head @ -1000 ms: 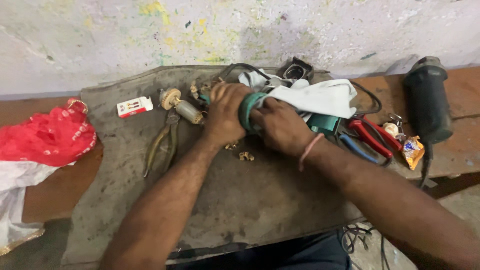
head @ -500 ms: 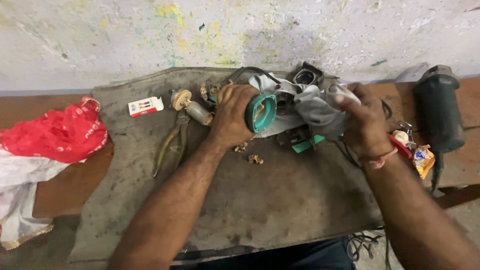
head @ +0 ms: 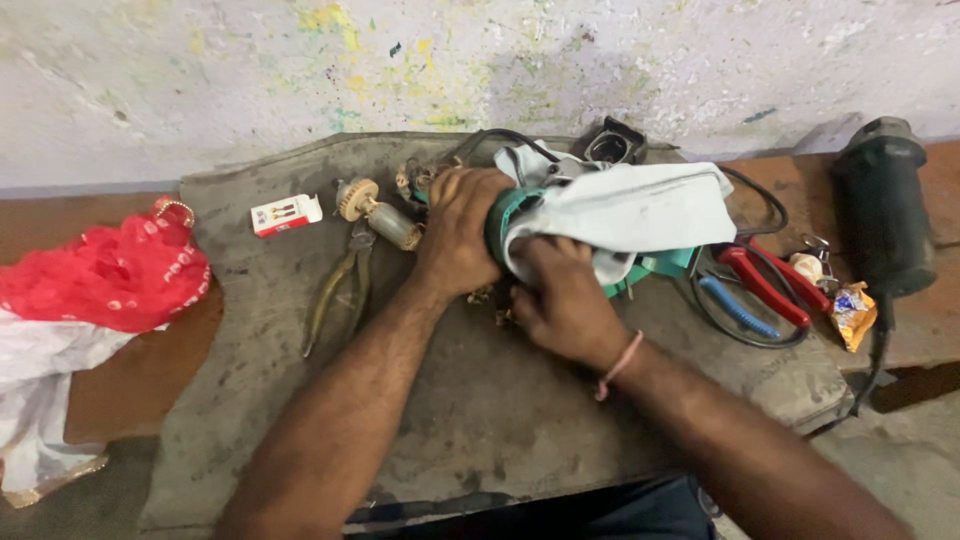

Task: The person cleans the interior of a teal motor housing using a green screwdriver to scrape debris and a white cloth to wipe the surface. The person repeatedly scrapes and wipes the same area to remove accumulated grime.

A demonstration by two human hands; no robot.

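My left hand grips the round end of a green power-tool housing lying on a grey mat. My right hand presses a pale cloth against the open end of that housing, fingers curled into the fabric. The cloth drapes over most of the tool body, so only a green edge shows at the right. Small loose bits lie on the mat just under my hands.
A motor armature with a gear, pliers and a small white box lie left of my hands. Red- and blue-handled pliers, a black cable and a dark angle grinder lie right. Red cloth lies far left.
My right hand pulled the cloth out to the right, then came back and now presses it onto the housing's open end. My left hand kept its grip.
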